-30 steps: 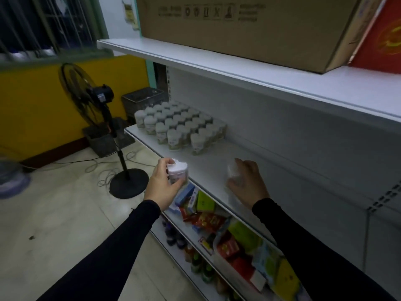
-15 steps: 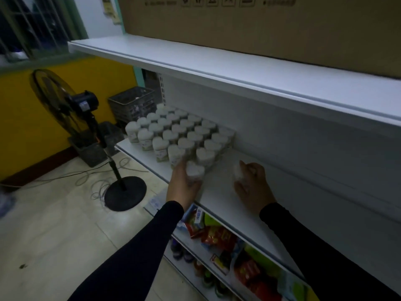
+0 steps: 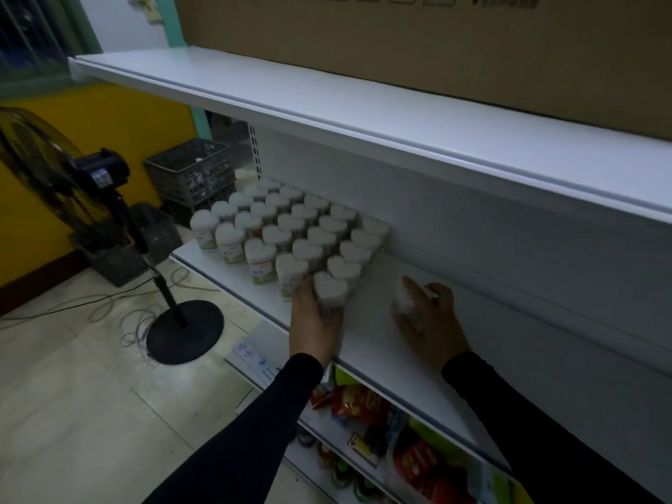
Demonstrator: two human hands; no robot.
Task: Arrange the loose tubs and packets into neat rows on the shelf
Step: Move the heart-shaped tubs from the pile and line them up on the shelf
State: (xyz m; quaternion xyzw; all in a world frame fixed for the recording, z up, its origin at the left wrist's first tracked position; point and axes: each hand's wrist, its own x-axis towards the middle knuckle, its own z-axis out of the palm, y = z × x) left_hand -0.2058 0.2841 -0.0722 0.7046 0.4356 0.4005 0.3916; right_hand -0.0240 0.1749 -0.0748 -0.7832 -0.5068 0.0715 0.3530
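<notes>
- Two hands work on the white middle shelf [image 3: 374,343]; each grips one heart-lidded tub
- left hand [image 3: 314,329] curls its fingers round a tub [image 3: 329,291] standing upright at the shelf's front edge; the tub sits at the fingertips, ahead of the palm, touching the near corner of the block of tubs [image 3: 291,231]
- right hand [image 3: 431,321] wraps a second tub [image 3: 405,300] further back on the shelf; this tub lies at the hand's left side, tilted, apart from the block, with bare shelf between them
- the block stands in neat diagonal rows toward the shelf's left end, against the back panel
- below, a lower shelf [image 3: 320,431] holds coloured packets [image 3: 363,401]; a pedestal fan [image 3: 109,212] stands on the floor to the left
</notes>
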